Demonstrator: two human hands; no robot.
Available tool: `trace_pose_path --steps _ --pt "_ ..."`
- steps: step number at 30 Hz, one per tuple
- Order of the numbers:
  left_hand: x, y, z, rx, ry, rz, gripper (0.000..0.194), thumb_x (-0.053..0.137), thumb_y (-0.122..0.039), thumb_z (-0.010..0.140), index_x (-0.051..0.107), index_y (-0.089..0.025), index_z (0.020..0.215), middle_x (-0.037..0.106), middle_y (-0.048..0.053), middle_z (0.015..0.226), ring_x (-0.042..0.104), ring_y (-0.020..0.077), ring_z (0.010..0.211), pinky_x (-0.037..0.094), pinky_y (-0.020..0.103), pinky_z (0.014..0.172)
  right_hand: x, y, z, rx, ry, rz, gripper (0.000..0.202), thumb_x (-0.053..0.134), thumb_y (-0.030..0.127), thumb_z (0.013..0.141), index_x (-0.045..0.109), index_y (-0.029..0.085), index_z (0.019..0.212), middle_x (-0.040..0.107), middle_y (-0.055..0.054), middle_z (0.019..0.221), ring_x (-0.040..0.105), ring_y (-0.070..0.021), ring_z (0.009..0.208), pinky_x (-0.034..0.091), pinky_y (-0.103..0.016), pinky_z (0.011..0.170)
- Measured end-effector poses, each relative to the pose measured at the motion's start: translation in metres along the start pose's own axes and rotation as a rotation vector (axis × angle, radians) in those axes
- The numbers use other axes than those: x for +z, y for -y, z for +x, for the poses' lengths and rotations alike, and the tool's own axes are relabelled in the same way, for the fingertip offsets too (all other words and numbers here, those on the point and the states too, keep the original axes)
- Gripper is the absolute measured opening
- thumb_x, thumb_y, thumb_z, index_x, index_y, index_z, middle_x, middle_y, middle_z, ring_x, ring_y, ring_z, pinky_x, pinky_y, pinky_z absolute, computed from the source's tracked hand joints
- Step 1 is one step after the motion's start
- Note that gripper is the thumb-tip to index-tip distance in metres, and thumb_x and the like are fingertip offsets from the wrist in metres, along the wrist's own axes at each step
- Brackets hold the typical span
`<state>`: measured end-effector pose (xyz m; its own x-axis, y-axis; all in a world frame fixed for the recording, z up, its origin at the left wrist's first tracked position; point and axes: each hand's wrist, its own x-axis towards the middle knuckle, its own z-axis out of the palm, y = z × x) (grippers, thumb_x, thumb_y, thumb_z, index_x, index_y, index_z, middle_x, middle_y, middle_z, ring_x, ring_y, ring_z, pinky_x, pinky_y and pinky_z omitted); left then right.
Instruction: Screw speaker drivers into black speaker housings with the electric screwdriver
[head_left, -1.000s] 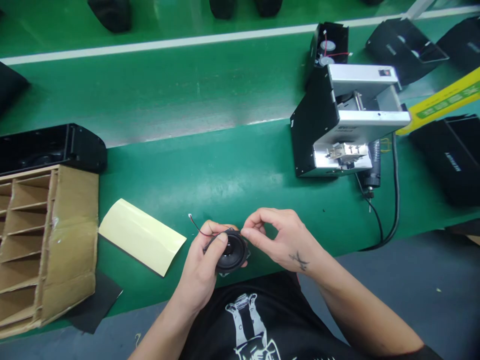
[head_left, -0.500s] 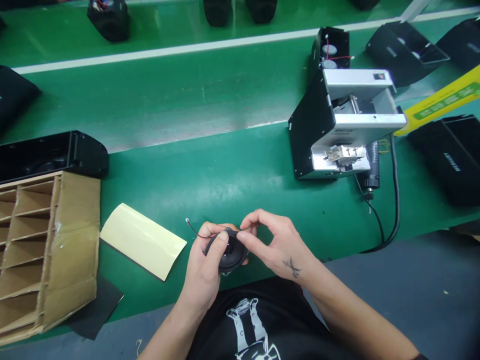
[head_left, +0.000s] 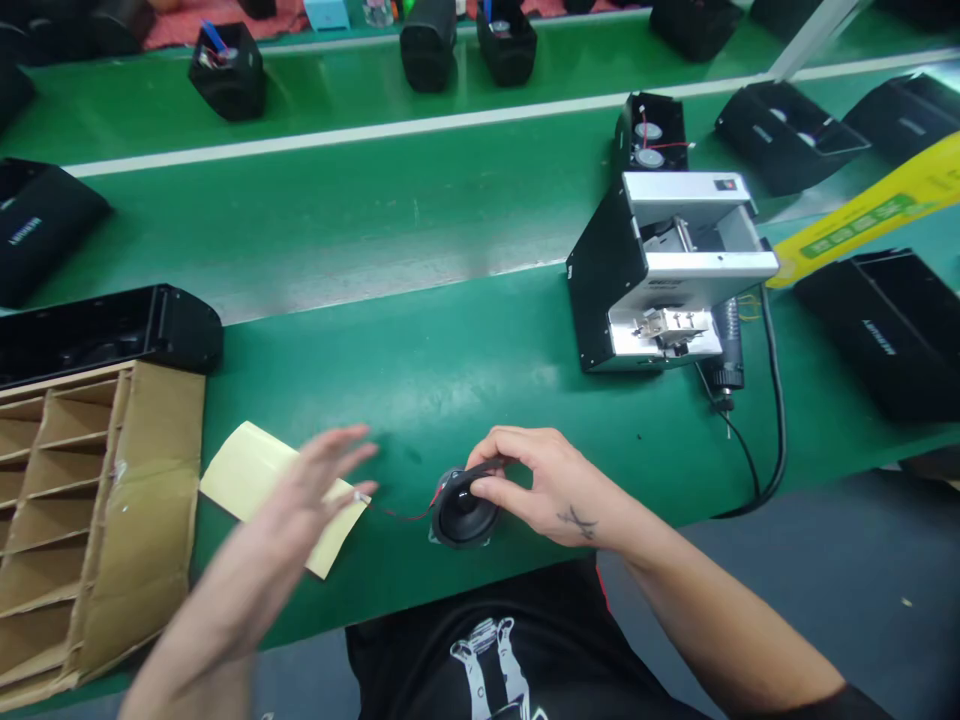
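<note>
Fingers of the left hand (head_left: 300, 495) are spread and smeared by blur; whether the thumb touches the small white plug (head_left: 360, 497) beside it is impossible to tell. From the plug a thin red wire (head_left: 405, 516) runs right to a round black speaker (head_left: 459, 518), tilted, near the bench's front edge. Thumb and forefinger of the right hand (head_left: 551, 480) pinch its upper right rim, covering part of it; the other fingers are mostly hidden.

Around them, from the left: a black tray (head_left: 187, 325) and a divided carton (head_left: 146, 500), both cut off by the left edge; a pale yellow sheet (head_left: 244, 455), partly hidden under the left hand and forearm; beyond the right hand, a silver-and-black machine (head_left: 604, 290), with a dark tool (head_left: 729, 350) partly concealed behind it; and a black case (head_left: 885, 340), cropped at the right, its white lettering hard to read.
</note>
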<state>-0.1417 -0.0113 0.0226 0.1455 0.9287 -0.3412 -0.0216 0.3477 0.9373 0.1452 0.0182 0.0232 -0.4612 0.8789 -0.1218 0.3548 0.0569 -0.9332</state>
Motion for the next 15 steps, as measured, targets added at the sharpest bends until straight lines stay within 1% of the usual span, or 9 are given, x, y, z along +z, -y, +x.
trace_pose_path --steps 2,3,4,5,7,8,9,11,15 --pt "-0.012 -0.014 -0.005 0.219 -0.175 0.079 0.061 0.07 -0.058 0.091 0.058 -0.037 0.147 0.049 0.004 0.164 0.038 0.0407 0.154 0.043 0.057 0.122 -0.008 0.004 0.002 -0.011 0.059 -0.058 0.003 0.073 0.017 0.094 0.073 0.019 0.097 0.073 0.001 0.091 0.065 -0.0123 0.082 0.049 -0.025 0.077" --pt "-0.011 -0.018 -0.008 0.211 -0.155 0.181 0.065 0.071 -0.055 0.092 0.053 -0.038 0.152 0.047 0.003 0.166 0.039 0.0403 0.154 0.04 0.058 0.125 -0.01 0.007 0.003 -0.029 0.083 -0.087 0.004 0.074 0.017 0.093 0.074 0.019 0.097 0.073 0.001 0.09 0.065 -0.012 0.081 0.048 -0.024 0.076" --pt "-0.005 -0.021 -0.01 0.145 -0.062 0.289 0.069 0.071 -0.052 0.092 0.049 -0.039 0.156 0.047 0.002 0.166 0.041 0.0394 0.154 0.038 0.058 0.126 -0.011 0.009 0.004 -0.054 0.106 -0.111 0.005 0.075 0.018 0.093 0.074 0.019 0.098 0.072 0.002 0.089 0.064 -0.0117 0.081 0.047 -0.024 0.076" --pt "0.003 -0.022 -0.012 0.044 0.075 0.379 0.071 0.072 -0.05 0.093 0.046 -0.04 0.158 0.048 0.003 0.166 0.045 0.0385 0.152 0.039 0.057 0.126 -0.012 0.012 0.006 -0.081 0.124 -0.123 0.006 0.075 0.018 0.093 0.074 0.019 0.099 0.072 0.002 0.089 0.064 -0.0117 0.081 0.047 -0.024 0.077" --pt "0.022 -0.022 -0.013 -0.103 0.311 0.439 0.067 0.066 -0.05 0.098 0.044 -0.041 0.16 0.049 0.002 0.166 0.049 0.0351 0.15 0.044 0.054 0.124 -0.01 0.016 0.008 -0.128 0.154 -0.113 0.007 0.075 0.018 0.094 0.073 0.019 0.1 0.072 0.002 0.09 0.063 -0.0118 0.082 0.047 -0.024 0.077" --pt "0.03 -0.02 -0.012 -0.127 0.382 0.44 0.062 0.061 -0.05 0.101 0.044 -0.042 0.16 0.049 0.001 0.166 0.049 0.0331 0.15 0.045 0.051 0.123 -0.009 0.017 0.009 -0.143 0.17 -0.103 0.007 0.074 0.018 0.094 0.073 0.018 0.1 0.072 0.002 0.091 0.063 -0.0118 0.082 0.047 -0.024 0.077" --pt "0.036 -0.019 -0.01 -0.13 0.417 0.437 0.058 0.056 -0.05 0.104 0.044 -0.042 0.16 0.049 0.0 0.166 0.049 0.0311 0.151 0.045 0.049 0.123 -0.008 0.018 0.009 -0.154 0.185 -0.097 0.007 0.074 0.017 0.094 0.072 0.018 0.101 0.072 0.002 0.092 0.063 -0.0118 0.082 0.047 -0.024 0.077" --pt "0.043 -0.016 -0.008 -0.113 0.412 0.439 0.052 0.049 -0.05 0.107 0.047 -0.042 0.158 0.05 -0.002 0.165 0.048 0.0283 0.152 0.044 0.046 0.124 -0.01 0.018 0.01 -0.159 0.207 -0.11 0.008 0.074 0.018 0.094 0.072 0.019 0.102 0.072 0.002 0.093 0.064 -0.0121 0.083 0.047 -0.025 0.079" --pt "0.047 -0.006 -0.007 -0.068 0.295 0.381 0.045 0.049 -0.048 0.107 0.06 -0.038 0.149 0.061 0.0 0.156 0.054 0.0285 0.146 0.047 0.046 0.121 -0.019 0.02 0.011 -0.098 0.159 -0.13 0.015 0.074 0.029 0.097 0.069 0.021 0.11 0.073 0.001 0.099 0.067 -0.013 0.088 0.049 -0.026 0.083"
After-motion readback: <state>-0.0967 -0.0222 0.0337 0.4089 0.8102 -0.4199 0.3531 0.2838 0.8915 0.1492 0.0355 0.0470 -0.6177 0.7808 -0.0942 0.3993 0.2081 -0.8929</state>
